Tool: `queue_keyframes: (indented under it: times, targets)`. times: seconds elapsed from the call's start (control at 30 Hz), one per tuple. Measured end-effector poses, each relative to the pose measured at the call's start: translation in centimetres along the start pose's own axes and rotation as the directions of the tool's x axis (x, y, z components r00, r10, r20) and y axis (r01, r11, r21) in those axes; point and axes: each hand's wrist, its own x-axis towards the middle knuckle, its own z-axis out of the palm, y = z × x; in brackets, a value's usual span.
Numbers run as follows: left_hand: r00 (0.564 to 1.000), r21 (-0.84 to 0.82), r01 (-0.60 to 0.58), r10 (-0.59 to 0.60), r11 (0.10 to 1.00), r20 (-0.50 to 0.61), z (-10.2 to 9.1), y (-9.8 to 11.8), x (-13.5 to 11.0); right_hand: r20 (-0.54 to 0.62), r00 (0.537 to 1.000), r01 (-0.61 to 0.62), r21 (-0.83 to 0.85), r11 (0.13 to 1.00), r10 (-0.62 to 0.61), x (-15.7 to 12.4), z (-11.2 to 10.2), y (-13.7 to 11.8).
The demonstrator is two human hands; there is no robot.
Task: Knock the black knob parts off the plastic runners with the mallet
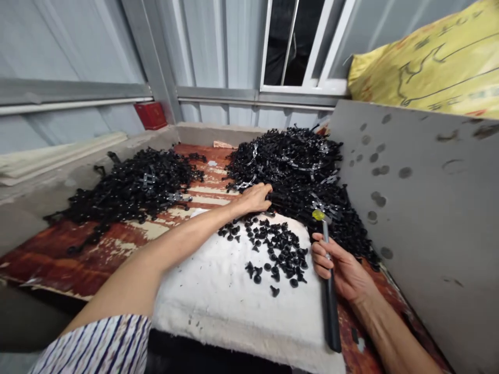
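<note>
My left hand (255, 198) reaches forward into the near edge of a big heap of black plastic parts (296, 166), its fingers curled into the pile; what they hold is hidden. My right hand (339, 265) is wrapped round a long black tool (330, 296) whose yellow tip (318, 214) points up toward the heap. Between the hands lies a white cloth pad (218, 296) with several small loose black pieces (276, 249) scattered on it.
A second heap of black parts (136, 187) lies at the left on the worn red board (58, 254). A grey panel (424, 208) stands at the right, a yellow sack (429, 62) above it. A red box (151, 115) sits by the back wall.
</note>
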Motion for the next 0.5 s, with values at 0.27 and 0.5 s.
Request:
queue_keyframes:
  times: [0.27,0.5]
  targets:
    - [0.955,0.057,0.241,-0.227,0.969,-0.189,-2.3,-0.9,0.2,-0.032,0.999,0.003,0.019,1.0,-0.003,0.1,0.4,-0.3]
    - [0.981,0.122,0.034,-0.056,0.992,0.186,-1.3,-0.9,-3.0,-0.056,0.998,0.004,0.039,0.999,-0.001,0.3,0.5,-0.3]
